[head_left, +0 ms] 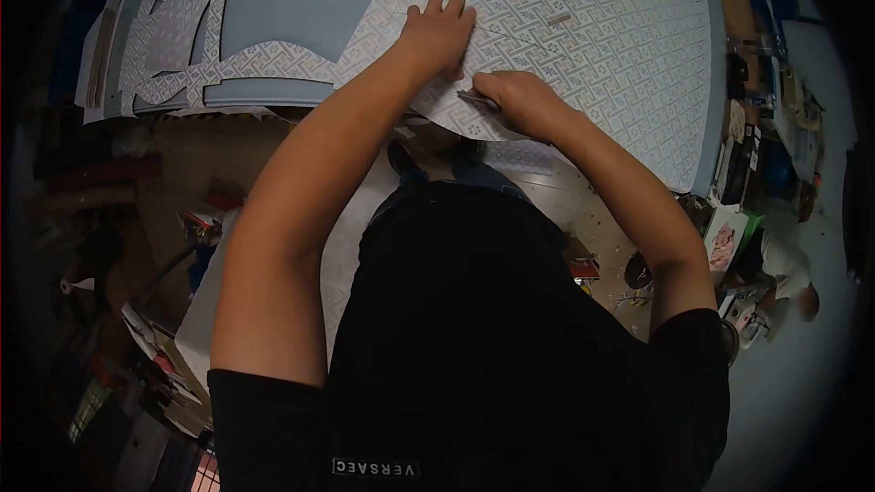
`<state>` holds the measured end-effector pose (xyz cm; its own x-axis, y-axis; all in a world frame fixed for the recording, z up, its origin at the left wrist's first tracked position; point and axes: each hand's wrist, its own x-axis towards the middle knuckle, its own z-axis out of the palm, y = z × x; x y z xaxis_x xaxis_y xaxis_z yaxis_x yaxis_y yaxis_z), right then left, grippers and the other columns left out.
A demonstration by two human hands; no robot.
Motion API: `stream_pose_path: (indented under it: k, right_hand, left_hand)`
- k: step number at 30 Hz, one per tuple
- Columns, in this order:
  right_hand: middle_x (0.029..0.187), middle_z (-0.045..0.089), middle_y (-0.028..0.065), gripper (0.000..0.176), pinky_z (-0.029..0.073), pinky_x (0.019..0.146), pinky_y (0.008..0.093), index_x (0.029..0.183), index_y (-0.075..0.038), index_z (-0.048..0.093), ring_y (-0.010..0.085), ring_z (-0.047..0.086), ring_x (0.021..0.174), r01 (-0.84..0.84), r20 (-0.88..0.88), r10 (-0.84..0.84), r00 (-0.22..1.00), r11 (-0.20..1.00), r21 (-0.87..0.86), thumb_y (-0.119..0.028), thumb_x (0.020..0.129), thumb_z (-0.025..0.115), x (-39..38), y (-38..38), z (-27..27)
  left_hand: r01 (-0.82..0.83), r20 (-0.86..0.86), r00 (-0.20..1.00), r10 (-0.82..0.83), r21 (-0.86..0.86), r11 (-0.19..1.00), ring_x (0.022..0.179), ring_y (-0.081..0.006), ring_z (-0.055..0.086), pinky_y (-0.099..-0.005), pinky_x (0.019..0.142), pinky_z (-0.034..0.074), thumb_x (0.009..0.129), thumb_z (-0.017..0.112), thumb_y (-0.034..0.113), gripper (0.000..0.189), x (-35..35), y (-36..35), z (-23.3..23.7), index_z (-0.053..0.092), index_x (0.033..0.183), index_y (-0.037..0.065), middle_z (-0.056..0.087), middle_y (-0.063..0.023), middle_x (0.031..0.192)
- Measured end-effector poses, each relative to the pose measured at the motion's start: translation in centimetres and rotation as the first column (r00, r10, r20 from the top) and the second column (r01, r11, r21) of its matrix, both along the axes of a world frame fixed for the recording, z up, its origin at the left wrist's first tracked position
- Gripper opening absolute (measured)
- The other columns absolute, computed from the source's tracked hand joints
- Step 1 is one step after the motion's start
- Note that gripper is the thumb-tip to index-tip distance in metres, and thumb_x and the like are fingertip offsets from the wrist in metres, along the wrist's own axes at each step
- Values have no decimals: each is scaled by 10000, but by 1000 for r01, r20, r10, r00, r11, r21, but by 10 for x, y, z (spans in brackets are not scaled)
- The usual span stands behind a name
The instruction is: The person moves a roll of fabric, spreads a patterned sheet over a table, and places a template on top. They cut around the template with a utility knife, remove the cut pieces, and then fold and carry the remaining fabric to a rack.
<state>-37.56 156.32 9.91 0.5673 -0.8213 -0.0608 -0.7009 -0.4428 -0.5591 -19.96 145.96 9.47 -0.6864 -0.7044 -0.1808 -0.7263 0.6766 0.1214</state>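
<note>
A pale sheet of patterned fabric [629, 64], printed with grey interlocking motifs, covers the table. My left hand [439, 35] presses flat on it, fingers spread, its thumb near the front edge. Just to the right, my right hand [519, 98] is closed around dark metal scissors [476, 97], mostly covered by the fingers. The scissors' visible tip points left, over the fabric close to its front edge. That edge curves and hangs over the table's side in front of my body.
Cut-out gaps at the left bare the grey-blue tabletop [301, 5]. A small brown piece [559, 18] lies on the fabric. Another person [786, 278] is at the right. Boxes and tools crowd the right side; rolls [91, 196] lie at the left.
</note>
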Motion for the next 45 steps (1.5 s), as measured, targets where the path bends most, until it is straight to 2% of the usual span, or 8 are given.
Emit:
stream_pose_path:
  k: [4,7,9,16,22,24,30,45]
  right_hand:
    - [814,679,189,86,521,668,489,968,-42,573,394,676,783,30,-21,-30,999,999,-17,-24,885,588,38,-15,5]
    - [816,682,192,93,519,671,492,981,-42,576,397,677,786,49,-30,-49,998,999,2,-28,890,588,44,-16,3]
    - [817,684,192,93,518,672,494,985,-41,578,398,678,787,52,-28,-52,998,999,-14,-33,892,588,41,-13,2]
    - [849,691,186,150,517,687,501,991,-51,581,410,676,822,20,-12,-20,1000,1000,-13,-72,872,671,65,-28,-4]
    - [839,696,196,193,522,700,517,1019,-54,584,417,680,821,34,79,-29,996,998,-58,-65,852,681,91,-43,-9]
    - [845,699,195,204,527,710,514,1023,-53,584,417,682,830,35,92,-28,995,997,-71,-75,853,697,88,-43,-10]
    - [887,712,183,211,539,730,499,1025,-51,580,412,689,859,48,206,-48,977,999,5,-104,872,715,81,-47,-2]
    - [901,719,170,146,535,707,494,986,-46,592,409,685,841,-11,-123,15,992,999,31,-106,899,693,92,-57,15]
  left_hand:
    - [-195,129,972,197,-34,980,1334,-357,453,-550,948,506,652,910,258,817,8,-9,-17,542,1355,66,508,-114,1377]
    - [-142,70,987,146,-64,988,1318,-350,479,-531,966,516,610,936,259,868,22,-18,-9,536,1359,79,508,-108,1378]
    - [21,146,989,-41,135,991,1313,-346,499,-498,992,525,599,941,245,902,35,-32,18,531,1395,135,505,-99,1406]
    - [152,106,982,-157,57,987,1333,-328,504,-475,1021,517,609,947,282,979,53,-46,-3,495,1477,251,501,-57,1446]
    - [169,88,982,-169,9,986,1334,-348,520,-489,1028,507,825,744,161,704,57,-48,-13,485,1479,215,460,-87,1518]
    - [166,-23,985,-171,-145,975,1278,-305,555,-462,999,509,642,912,314,778,61,-52,-32,597,1338,169,560,-53,1375]
    - [116,66,991,-113,-53,992,1282,-302,553,-471,993,501,618,933,360,797,68,-47,-11,606,1315,155,566,-49,1361]
    - [120,161,979,-123,30,992,1292,-304,561,-478,1004,489,613,944,229,933,74,-53,0,504,1436,221,463,-14,1503]
